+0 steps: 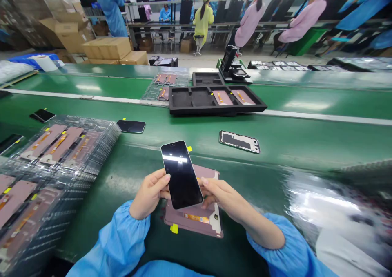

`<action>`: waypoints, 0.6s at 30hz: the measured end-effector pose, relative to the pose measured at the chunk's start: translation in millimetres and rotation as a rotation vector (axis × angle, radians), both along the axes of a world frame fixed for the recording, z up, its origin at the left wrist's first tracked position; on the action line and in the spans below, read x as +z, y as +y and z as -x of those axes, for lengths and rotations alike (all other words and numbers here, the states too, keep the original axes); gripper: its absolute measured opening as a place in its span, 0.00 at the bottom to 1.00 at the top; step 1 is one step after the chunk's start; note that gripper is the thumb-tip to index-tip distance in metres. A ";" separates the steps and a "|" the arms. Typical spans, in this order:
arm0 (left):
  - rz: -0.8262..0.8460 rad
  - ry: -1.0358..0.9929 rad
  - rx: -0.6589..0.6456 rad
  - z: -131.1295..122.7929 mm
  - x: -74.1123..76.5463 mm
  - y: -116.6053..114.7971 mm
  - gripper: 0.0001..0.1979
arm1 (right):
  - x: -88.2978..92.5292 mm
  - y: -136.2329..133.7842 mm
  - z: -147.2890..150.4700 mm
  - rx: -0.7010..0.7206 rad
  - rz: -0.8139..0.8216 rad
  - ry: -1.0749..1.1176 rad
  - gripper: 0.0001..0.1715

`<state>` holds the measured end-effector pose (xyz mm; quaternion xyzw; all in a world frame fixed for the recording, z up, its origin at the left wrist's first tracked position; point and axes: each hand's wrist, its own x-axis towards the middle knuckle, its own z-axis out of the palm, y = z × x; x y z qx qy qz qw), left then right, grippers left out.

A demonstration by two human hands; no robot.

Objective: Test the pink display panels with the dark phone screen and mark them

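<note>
A phone (181,177) with a glossy black screen is held up, tilted, between my two hands. My left hand (153,191) grips its left edge, thumb on the rim. At the right edge, my right hand (222,195) has thumb and fingers pinched on the phone's side. A small yellow tab (189,148) sticks out near its upper right. Beneath it, pinkish screen panels (196,227) with an orange flex cable lie on the green work surface, partly hidden by the phone and my hands. Farther off to the right lies a phone frame (239,141) with its inside facing up.
Stacked clear plastic trays (101,136) with pinkish panels stand at left. A black tray (214,109) holding two panels sits beyond my hands. Another dark-screened phone (131,126) lies left of centre. Clear plastic (321,205) is at right. People work in the background.
</note>
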<state>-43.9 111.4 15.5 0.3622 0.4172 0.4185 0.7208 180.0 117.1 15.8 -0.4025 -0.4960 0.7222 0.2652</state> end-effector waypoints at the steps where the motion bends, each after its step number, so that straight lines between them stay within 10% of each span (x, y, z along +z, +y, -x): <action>1: -0.006 -0.001 0.027 1.7 0.7 1.2 0.18 | 0.7 0.3 -0.7 0.035 0.016 0.028 0.28; 12: -0.044 0.020 0.075 5.2 -1.1 1.2 0.17 | -7.9 -1.9 0.8 0.090 -0.147 0.050 0.26; 18: -0.152 0.241 -0.181 4.9 0.5 -1.6 0.18 | -4.0 0.0 -1.1 -0.061 -0.219 0.043 0.26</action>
